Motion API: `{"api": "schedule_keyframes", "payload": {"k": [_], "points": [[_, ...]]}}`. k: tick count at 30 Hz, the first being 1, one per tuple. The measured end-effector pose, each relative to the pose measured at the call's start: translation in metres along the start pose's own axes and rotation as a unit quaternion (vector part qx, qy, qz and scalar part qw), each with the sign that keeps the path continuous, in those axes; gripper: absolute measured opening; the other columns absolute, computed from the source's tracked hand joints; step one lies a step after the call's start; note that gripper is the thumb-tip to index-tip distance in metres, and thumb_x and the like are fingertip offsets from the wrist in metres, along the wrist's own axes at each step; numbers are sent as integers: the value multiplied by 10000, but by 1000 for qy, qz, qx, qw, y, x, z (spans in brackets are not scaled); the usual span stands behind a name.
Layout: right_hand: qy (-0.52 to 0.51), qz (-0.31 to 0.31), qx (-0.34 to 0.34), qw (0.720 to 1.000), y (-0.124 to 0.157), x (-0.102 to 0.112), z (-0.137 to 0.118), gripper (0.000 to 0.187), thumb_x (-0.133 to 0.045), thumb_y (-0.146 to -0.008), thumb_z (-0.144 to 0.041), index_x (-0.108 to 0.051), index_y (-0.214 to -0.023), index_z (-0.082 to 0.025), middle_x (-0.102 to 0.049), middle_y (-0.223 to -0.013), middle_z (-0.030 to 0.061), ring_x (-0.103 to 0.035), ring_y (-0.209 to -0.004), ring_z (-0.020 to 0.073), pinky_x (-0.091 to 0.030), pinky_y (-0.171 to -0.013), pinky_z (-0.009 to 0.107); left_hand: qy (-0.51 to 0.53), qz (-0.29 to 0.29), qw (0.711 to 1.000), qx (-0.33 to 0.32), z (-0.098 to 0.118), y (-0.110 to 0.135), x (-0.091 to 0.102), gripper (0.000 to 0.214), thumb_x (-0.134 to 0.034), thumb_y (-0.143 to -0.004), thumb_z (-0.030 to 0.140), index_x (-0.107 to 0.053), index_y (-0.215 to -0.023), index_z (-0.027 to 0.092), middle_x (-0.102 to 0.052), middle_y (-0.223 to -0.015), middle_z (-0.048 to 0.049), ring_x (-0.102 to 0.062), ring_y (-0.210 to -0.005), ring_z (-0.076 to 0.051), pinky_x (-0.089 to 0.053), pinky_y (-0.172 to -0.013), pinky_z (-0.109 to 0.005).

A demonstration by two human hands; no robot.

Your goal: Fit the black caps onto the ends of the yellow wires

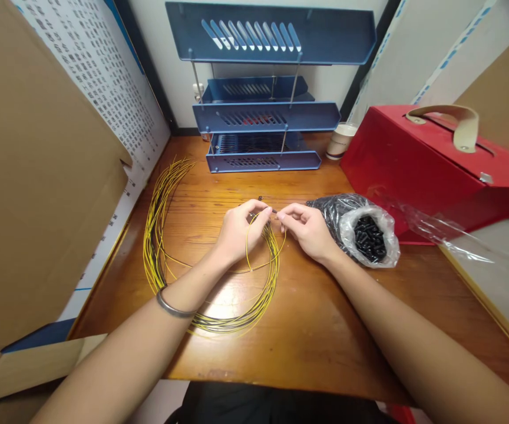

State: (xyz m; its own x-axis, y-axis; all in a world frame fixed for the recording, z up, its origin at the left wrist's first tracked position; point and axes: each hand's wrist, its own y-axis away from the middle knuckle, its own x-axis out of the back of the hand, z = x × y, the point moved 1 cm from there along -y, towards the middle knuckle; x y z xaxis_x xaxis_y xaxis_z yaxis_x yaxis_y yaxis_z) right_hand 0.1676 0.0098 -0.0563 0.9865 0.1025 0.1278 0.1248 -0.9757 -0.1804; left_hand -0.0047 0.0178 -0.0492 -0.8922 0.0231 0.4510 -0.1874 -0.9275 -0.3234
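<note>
Near the middle of the wooden table, my left hand (244, 228) and my right hand (306, 229) meet almost fingertip to fingertip. A small dark sleeve-like piece (274, 211) shows between them, and thin yellow wire runs from both pinches. My left thumb and forefinger are closed on the yellow wire; my right fingers are closed on the small black piece. Below and left of the hands lies a loose coil of yellow and black wires (152, 235), partly under my left forearm. By my right wrist, an open plastic bag (347, 227) holds many small black pieces (370, 238).
A blue tiered file rack (263, 118) stands at the back, with a paper cup (341, 141) beside it. A red box with a handle (435, 171) is at the right. Cardboard (37, 147) rises on the left. The wooden table (307, 330) reaches my lap.
</note>
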Motion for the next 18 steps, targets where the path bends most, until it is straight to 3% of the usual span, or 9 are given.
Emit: {"api": "schedule_keyframes", "payload": {"k": [18], "points": [[-16, 16, 13, 1000, 0, 0, 5, 228, -736, -779, -407, -689, -788, -184, -670, -670, 15, -605, -614, 149, -484, -617, 284, 8, -5, 1000, -5, -1, -1, 0, 236, -602, -918, 376, -730, -931, 179, -774, -918, -51, -698, -846, -189, -516, -830, -304]]}}
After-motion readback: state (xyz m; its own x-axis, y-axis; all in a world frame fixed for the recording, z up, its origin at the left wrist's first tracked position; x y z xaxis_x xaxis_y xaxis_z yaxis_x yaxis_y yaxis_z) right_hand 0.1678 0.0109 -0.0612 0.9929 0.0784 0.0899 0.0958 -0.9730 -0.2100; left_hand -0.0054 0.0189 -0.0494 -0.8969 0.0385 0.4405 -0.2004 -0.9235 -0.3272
